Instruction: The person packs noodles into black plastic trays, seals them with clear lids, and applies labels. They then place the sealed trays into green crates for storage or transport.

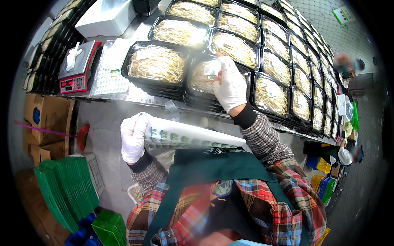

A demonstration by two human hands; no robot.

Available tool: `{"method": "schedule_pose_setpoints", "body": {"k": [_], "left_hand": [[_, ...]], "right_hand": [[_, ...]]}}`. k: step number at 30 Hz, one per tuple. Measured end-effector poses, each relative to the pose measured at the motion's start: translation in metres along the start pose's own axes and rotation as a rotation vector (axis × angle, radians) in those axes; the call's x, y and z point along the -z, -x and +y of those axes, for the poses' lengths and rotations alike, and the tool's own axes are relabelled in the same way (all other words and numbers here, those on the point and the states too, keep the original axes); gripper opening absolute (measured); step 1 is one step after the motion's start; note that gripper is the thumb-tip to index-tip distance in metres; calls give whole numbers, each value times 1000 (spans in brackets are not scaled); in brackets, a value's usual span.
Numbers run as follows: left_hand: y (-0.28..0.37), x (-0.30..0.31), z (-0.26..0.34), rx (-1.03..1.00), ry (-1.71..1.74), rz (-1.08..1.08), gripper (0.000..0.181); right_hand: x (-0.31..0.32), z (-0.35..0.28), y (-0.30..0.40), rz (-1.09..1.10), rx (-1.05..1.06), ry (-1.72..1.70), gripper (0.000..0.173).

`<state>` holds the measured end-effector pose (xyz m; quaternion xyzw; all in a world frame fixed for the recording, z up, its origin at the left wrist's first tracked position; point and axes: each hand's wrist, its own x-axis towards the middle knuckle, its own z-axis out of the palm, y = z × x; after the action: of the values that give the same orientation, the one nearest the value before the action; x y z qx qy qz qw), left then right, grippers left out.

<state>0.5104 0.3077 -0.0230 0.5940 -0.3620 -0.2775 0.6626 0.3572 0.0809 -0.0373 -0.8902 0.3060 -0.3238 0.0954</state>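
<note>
My left hand [134, 136], in a white glove, grips a sheet of round printed stickers [187, 133] by its left end. The sheet is bent and slants across the front of my dark green apron [221, 166]. My right hand [230, 83], gloved with bare fingertips showing, is over a clear-lidded black tray of bean sprouts [200, 77]. Its fingertips are at the edge of a white printed label [212, 68] on that lid; whether they pinch the label or only touch it is unclear. Another sprout tray [157, 64] tops the stack to the left.
Stacked sprout trays [274, 92] fill the table's right side. Leftward are more sticker sheets [110, 73], a red digital scale [74, 84] with a crumpled white glove on it, and a white foam box [104, 18]. Green crates [67, 187] stand on the floor. Other people work at far right.
</note>
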Motion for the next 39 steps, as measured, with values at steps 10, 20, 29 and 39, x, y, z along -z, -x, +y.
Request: {"method": "schedule_pose_setpoints", "body": {"k": [10,20,29,39], "left_hand": [[-9,-21,6,37,91,-75,21],[-23,-40,16,93,266,-182,25],[-46,-61,22,30,171,-111,25],[-50,-65,15,43,-34,-17,17]], "right_hand": [[5,79,-68,-111,-535,-430,56],[33,62,-101,-296,-230,306,45],[-45,157,-167,-134,-581,284,29],[11,38,-138,-626,10,-610,20]]}}
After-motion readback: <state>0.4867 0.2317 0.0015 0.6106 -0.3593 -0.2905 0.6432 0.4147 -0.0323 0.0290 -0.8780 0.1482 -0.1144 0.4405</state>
